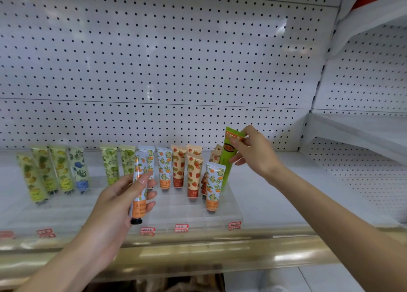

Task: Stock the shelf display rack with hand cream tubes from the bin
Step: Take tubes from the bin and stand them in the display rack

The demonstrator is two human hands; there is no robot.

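While the right hand reached in: the right hand [253, 152] pinched the crimped top of the green tube [229, 159] between thumb and fingertips, its other fingers loosely curled alongside.
Green tube: it stood close to upright, crimp up, at the right end of the clear rack [222, 214]. Its foot was hidden behind the front orange-flower tube [214, 186], so I could not tell whether it was seated in a slot.
Left hand: the left hand [119, 203] was curled round the held orange-flower tube [139, 190], thumb across its face, black cap down and crimp up.
Deciding relation: the held orange-flower tube's long axis ran near vertical, matching the standing rows. It hung in front of the rack's middle, with vacant front slots just beyond it and to its right. The left hand was the nearer one to those slots; the right hand was occupied farther back.
Rack contents: pineapple tubes [44, 170], a blueberry tube [79, 170], lime tubes [110, 163] and strawberry tubes [178, 166] stood cap down on the white shelf [275, 203].
Bin: not in view.
Likely step: seating the green tube looked to be in hand, and the left tube seemed next, needing only a short move forward and down.
Risk: a nudge to the leaning neighbours might tip them.
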